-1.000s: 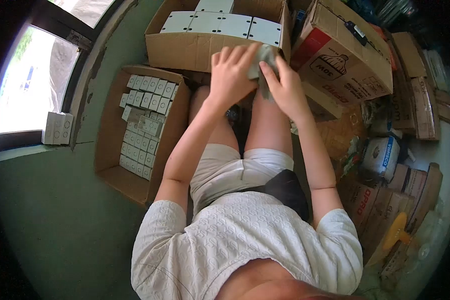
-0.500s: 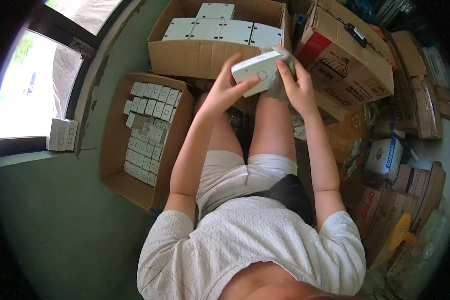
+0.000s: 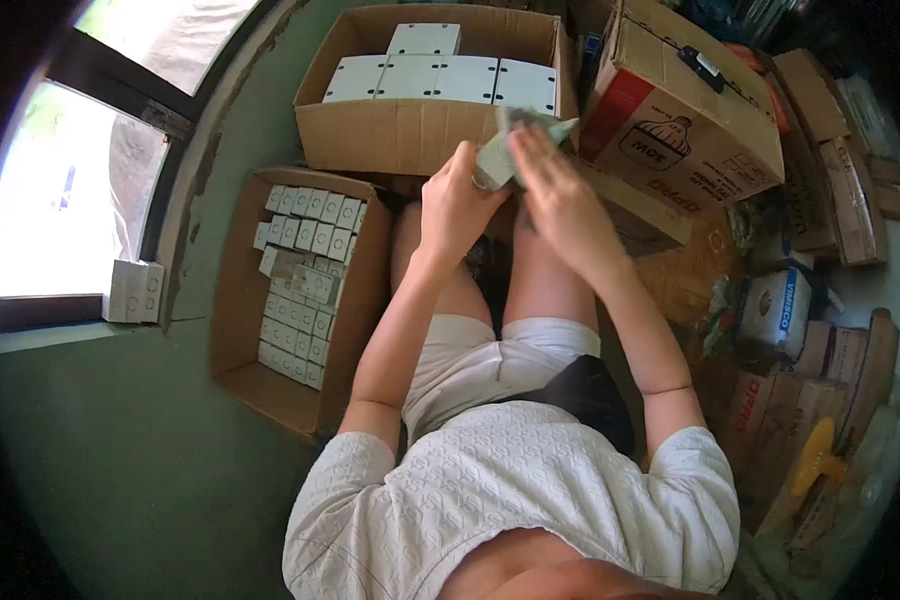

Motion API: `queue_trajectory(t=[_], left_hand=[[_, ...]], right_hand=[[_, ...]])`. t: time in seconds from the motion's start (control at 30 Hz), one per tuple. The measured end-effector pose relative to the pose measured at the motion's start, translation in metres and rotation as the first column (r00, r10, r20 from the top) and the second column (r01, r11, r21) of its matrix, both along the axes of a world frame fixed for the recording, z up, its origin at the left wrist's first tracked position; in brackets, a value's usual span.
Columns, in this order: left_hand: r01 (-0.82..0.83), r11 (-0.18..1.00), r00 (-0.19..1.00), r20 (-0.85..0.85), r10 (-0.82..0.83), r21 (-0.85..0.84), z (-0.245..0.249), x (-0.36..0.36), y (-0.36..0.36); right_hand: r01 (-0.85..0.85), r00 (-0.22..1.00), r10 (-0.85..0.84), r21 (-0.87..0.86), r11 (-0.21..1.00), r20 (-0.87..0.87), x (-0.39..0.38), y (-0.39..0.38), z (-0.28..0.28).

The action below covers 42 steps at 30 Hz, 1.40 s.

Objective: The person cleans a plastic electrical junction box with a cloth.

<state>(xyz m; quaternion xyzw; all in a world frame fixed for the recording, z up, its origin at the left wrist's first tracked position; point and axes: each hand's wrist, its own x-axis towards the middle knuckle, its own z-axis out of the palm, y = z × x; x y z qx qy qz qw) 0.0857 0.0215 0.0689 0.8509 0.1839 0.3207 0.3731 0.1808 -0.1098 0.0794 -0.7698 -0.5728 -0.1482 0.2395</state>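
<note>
My left hand [image 3: 455, 205] is closed on a white plastic box [image 3: 494, 165], held above my knees with its face tilted. A grey cloth [image 3: 530, 118] lies against the box's right side, under the fingers of my right hand [image 3: 555, 190], which is partly blurred. Just beyond the hands, large white boxes [image 3: 410, 77] sit in a cardboard carton [image 3: 370, 135]. To the left, a second carton [image 3: 355, 300] holds rows of small white boxes [image 3: 295, 310], with a few lying loose on top.
A printed cardboard box [image 3: 695, 130] with a black object [image 3: 702, 68] on it stands at the upper right. More cartons and a yellow item [image 3: 816, 457] line the right side. Small white boxes [image 3: 133, 291] stand on the window ledge at left.
The white box has been turned and tilted between my hands. My right hand has moved left over it with the cloth. The view has shifted slightly.
</note>
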Motion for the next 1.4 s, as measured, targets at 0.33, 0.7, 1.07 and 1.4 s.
queue_trajectory(t=[0.33, 0.7, 1.07, 1.4], left_hand=[[0.038, 0.999, 0.999, -0.039, -0.037, 0.017, -0.017, 0.014, 0.029], [0.016, 0.998, 1.000, 0.023, -0.017, 0.061, -0.013, 0.025, 0.022], [-0.013, 0.998, 1.000, -0.007, 0.013, 0.054, 0.000, 0.018, 0.015], [0.296, 0.562, 0.954, 0.273, -0.126, -0.772, -0.021, 0.012, 0.005]], right_hand=[[-0.154, 0.972, 0.169, 0.101, 0.983, -0.165, -0.014, 0.020, -0.013], [-0.005, 0.975, 0.030, 0.113, 0.994, -0.220, -0.016, 0.019, -0.002], [0.059, 0.984, -0.048, 0.061, 0.996, -0.169, -0.024, 0.011, 0.009], [0.106, 0.955, -0.058, 0.151, 0.983, -0.289, -0.004, 0.008, -0.009]])
